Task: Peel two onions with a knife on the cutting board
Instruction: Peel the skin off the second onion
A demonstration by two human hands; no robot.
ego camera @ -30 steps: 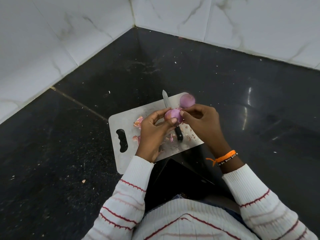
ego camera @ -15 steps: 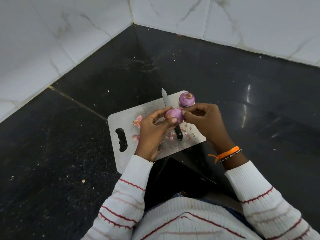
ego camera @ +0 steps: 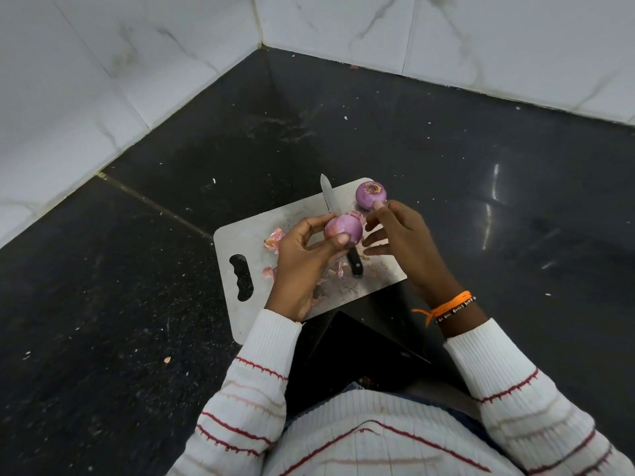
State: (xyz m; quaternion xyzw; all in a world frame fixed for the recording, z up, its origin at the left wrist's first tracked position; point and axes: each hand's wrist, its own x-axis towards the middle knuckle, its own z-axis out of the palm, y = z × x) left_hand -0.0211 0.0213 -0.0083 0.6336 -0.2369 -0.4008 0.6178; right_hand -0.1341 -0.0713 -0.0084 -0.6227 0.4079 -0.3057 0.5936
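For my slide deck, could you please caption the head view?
Left hand grips an onion above the cutting board; knife and second onion rest there.

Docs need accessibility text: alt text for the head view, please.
Seen from above, a person's left hand holds a partly peeled purple onion over a steel cutting board while the right hand hovers beside it, fingers spread. A second onion sits at the board's far corner, a knife and peel scraps lie on the board, on a dark counter.
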